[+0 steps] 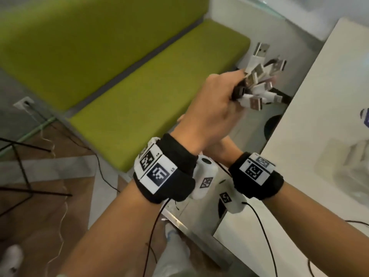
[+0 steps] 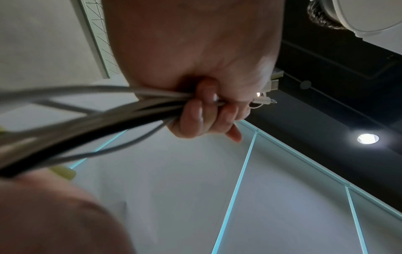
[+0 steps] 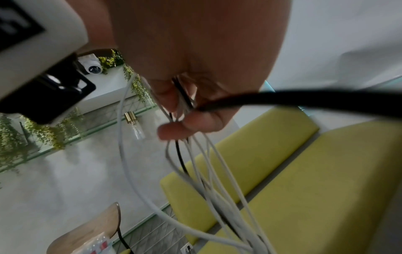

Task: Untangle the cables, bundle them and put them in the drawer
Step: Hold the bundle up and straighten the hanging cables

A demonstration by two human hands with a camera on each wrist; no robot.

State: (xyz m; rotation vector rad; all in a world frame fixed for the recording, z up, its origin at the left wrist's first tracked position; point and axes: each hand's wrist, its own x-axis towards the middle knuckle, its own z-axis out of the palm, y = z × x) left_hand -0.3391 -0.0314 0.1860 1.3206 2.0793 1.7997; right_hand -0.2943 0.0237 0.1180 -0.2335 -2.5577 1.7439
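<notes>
A bundle of white and black USB cables is held up in the air between my hands. Its plug ends (image 1: 257, 80) fan out beyond my left hand (image 1: 233, 90), which grips the bundle in a fist. In the left wrist view the fingers (image 2: 204, 111) curl round the cables (image 2: 108, 110), which run off to the lower left. My right hand (image 1: 221, 148) is mostly hidden behind my left wrist. The right wrist view shows its fingertips (image 3: 185, 123) pinching the cables, whose loops (image 3: 217, 189) hang down below. No drawer is in view.
A green padded bench (image 1: 139, 86) runs along the wall to the left. The white table (image 1: 319, 116) stands at the right, with a clear plastic bag (image 1: 343, 162) on it. Black metal legs (image 1: 24, 172) and thin wires lie on the floor at the left.
</notes>
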